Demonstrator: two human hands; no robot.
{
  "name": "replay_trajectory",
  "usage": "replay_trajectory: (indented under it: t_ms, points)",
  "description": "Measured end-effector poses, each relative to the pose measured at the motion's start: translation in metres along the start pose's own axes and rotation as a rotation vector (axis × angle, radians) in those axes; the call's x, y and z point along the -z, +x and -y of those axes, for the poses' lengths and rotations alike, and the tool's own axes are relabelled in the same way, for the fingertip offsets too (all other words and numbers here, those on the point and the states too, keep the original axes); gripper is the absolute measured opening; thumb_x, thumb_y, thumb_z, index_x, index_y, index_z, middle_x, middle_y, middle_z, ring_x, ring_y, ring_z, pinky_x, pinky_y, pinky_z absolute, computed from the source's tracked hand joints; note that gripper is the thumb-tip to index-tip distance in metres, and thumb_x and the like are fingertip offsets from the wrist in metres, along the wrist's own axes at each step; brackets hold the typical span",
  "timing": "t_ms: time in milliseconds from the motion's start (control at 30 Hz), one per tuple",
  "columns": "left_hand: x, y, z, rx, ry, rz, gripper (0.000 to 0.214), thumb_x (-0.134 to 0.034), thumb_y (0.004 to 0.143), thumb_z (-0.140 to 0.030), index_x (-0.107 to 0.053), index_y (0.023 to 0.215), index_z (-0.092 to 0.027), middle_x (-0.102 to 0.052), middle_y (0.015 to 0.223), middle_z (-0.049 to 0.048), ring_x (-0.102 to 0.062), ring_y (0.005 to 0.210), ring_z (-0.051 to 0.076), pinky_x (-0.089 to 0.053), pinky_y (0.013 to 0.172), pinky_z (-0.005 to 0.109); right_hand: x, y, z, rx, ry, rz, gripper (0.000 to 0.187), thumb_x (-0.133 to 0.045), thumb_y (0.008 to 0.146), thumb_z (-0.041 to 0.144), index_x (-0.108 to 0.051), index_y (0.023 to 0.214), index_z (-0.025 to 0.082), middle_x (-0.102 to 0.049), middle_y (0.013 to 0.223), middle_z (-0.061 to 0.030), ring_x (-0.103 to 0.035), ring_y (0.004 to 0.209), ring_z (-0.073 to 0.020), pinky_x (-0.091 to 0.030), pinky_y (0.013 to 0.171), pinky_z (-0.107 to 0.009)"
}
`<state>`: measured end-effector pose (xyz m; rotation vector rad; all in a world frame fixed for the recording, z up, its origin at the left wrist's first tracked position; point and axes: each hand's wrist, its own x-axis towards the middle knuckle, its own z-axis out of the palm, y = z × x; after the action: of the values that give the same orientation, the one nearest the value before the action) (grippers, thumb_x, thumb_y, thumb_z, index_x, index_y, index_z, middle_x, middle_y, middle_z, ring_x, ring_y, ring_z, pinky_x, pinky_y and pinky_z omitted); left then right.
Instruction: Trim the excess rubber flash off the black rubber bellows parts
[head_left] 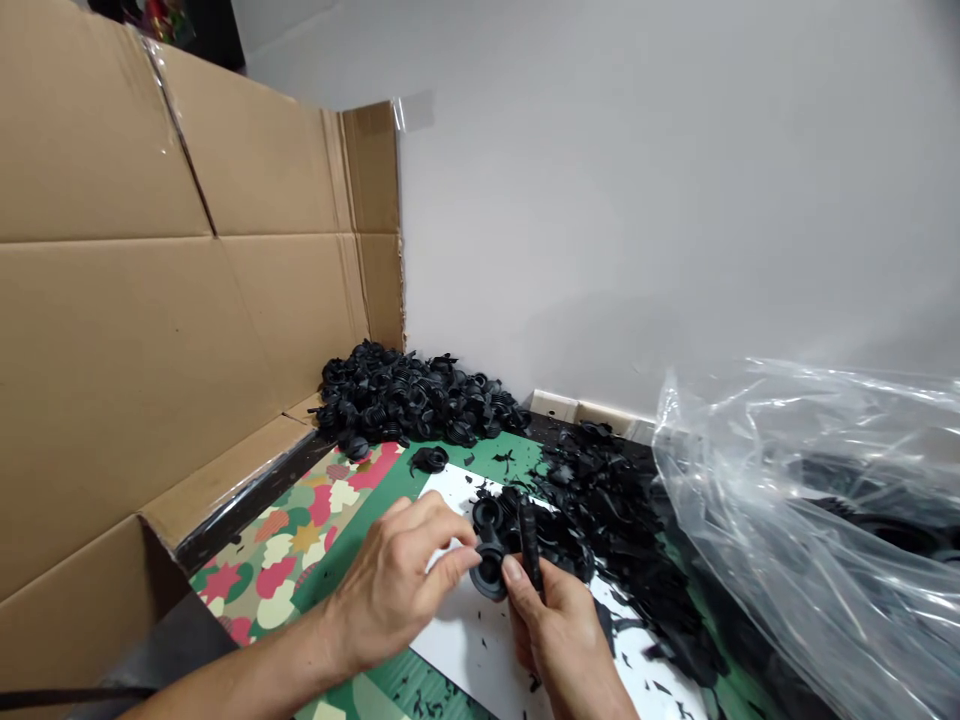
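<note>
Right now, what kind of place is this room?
Probably a small makeshift workshop: a heap of black moulded parts sits by the wall, loose black trimmings lie scattered, and cardboard sheets line the corner.

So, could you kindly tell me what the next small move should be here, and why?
I'd probably have the right hand peel the narrow black strip off the round black moulded part, since the left hand seems to steady that part and the strip appears joined to it.
</note>
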<state>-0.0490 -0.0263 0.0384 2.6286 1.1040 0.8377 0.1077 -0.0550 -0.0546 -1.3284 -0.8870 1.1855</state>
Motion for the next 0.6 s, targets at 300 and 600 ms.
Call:
replay_trajectory:
  t_ms: [300, 600]
  points:
    - [-0.013, 0.001, -0.011, -0.095, 0.306, 0.158, 0.023, -0.047, 0.085, -0.004, -0.061, 0.073, -0.017, -0.061, 0.074, 0.0029, -0.052, 0.065, 0.019, -0.038, 0.063, 0.032, -0.002, 0.005, -0.007, -0.056, 0.151, 0.009, 0.049, -0.070, 0.061, 0.064, -0.058, 0.062, 0.017, -0.039, 0.043, 0.0067, -0.036, 0.041, -0.0102, -0.029, 0.041, -0.023]
    - [-0.019, 0.007, -0.010, -0.378, 0.509, 0.148, 0.026, -0.044, 0.080, 0.004, -0.052, 0.068, -0.018, -0.054, 0.067, 0.0020, -0.046, 0.059, 0.018, -0.033, 0.062, 0.034, -0.004, 0.006, -0.006, -0.086, 0.213, -0.001, 0.045, -0.073, 0.059, 0.059, -0.057, 0.060, 0.018, -0.044, 0.045, 0.0043, -0.045, 0.046, -0.0134, -0.036, 0.044, -0.025]
